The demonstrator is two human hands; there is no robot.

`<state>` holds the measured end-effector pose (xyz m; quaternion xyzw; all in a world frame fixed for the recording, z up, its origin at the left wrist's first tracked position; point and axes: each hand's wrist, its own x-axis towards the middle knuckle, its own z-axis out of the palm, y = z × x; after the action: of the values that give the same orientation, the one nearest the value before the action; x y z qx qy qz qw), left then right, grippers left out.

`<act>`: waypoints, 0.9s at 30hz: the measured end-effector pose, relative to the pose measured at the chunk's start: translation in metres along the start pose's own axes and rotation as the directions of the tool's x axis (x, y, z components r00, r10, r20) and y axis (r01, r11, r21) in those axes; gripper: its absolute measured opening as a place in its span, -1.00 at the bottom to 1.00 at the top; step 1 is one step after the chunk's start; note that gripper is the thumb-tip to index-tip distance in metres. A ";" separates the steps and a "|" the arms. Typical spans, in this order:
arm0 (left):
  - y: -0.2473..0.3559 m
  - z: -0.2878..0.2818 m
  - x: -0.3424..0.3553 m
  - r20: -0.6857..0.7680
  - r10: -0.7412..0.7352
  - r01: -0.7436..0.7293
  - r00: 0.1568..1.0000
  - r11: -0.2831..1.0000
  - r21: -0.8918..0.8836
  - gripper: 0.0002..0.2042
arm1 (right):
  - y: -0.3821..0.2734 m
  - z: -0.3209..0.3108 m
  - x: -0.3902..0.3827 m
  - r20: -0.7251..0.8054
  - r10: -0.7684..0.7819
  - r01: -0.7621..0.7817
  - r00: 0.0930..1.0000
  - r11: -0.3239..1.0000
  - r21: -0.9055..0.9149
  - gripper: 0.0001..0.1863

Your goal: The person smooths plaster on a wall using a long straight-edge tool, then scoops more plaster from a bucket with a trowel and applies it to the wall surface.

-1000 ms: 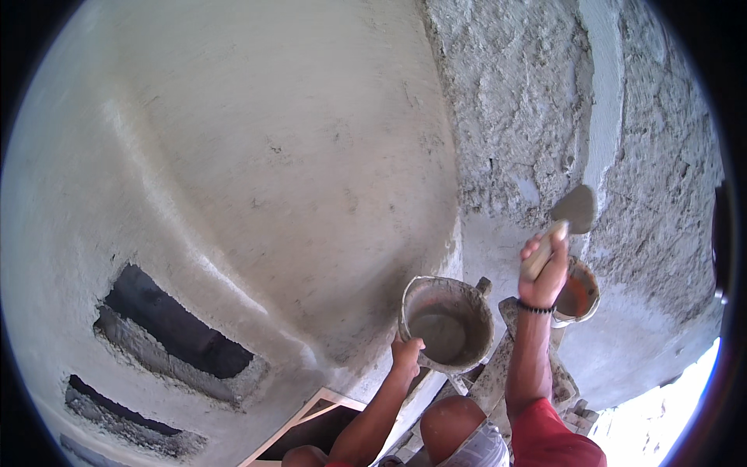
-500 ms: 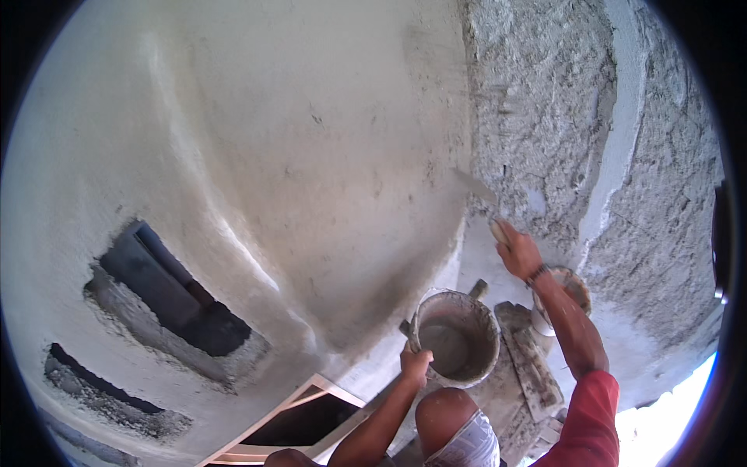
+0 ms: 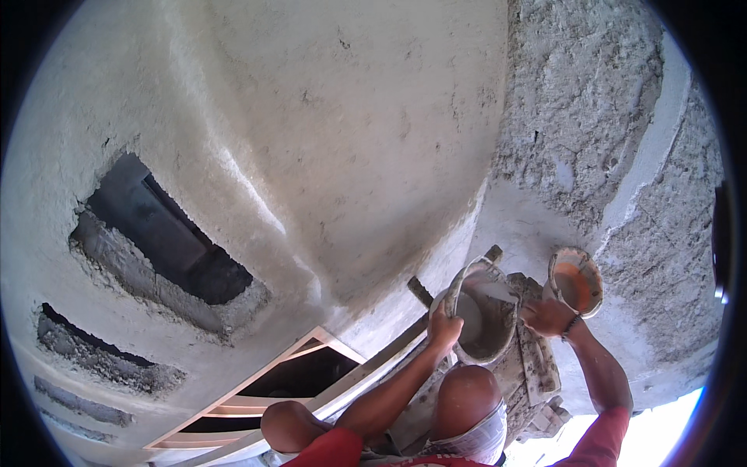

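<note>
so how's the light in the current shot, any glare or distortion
Head view: the daylight patch at lower right is blown out to white; head view: the large wall hole is mostly dark inside; head view: black corners and a bluish fringe frame the fisheye picture; head view: the left hand and right hand look fairly sharp.

Small bucket (image 3: 578, 268) tight beside right hand (image 3: 547, 317)
</note>
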<state>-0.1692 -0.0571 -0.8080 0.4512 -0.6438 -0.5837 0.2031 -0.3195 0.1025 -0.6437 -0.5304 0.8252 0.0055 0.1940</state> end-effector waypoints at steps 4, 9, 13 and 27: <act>0.027 0.013 0.002 0.044 0.122 -0.127 0.992 0.980 0.150 -0.38 | 0.048 0.062 0.059 -0.057 -0.111 0.088 0.992 0.946 -0.312 -0.69; 0.056 0.013 0.004 0.061 0.199 -0.208 0.978 0.921 0.329 -0.36 | 0.044 0.069 0.096 0.314 0.020 0.101 0.949 0.926 -0.365 -0.78; 0.050 0.007 0.012 0.085 0.241 -0.255 0.967 0.921 0.295 -0.38 | 0.061 0.061 0.091 0.634 0.008 -0.334 0.773 0.855 0.397 -0.79; 0.018 -0.010 0.043 0.151 0.041 0.031 0.988 0.897 -0.441 -0.38 | 0.042 0.141 0.043 0.223 -0.205 -0.285 0.953 -0.357 0.890 -0.63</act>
<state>-0.1889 -0.0992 -0.8003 0.3443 -0.5098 -0.7476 0.2504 -0.3274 0.1131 -0.7964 -0.0996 0.4468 -0.5900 0.6651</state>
